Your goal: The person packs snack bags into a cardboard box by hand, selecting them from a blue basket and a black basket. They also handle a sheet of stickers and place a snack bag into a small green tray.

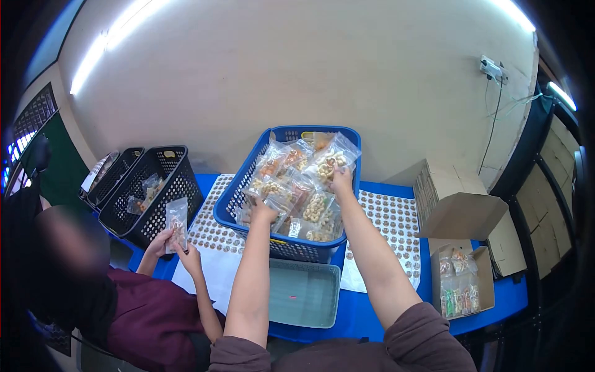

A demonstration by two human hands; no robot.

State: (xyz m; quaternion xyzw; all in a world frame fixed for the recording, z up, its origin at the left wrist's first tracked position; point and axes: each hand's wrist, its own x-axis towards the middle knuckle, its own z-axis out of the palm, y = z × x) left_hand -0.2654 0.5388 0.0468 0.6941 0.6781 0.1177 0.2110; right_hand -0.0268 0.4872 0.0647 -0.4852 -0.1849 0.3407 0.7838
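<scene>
A blue perforated basket [300,250] full of clear snack packets stands in the middle. Inside it, at the right, my right hand [341,181] is closed on a clear packet of pale curled snacks [334,160]. Lower and to the left, my left hand [263,212] reaches in among the packets, beside a packet of pale snacks [271,189]; its fingertips are hidden, so what it grips cannot be made out. More packets with orange and pale pieces lie around both hands.
At the left a co-worker holds a packet [176,222] near black baskets [180,180]. Sheets of round stickers [387,232] lie on the blue table [365,310]. A green tray [304,294] is in front; an open carton [486,279] with packets stands right.
</scene>
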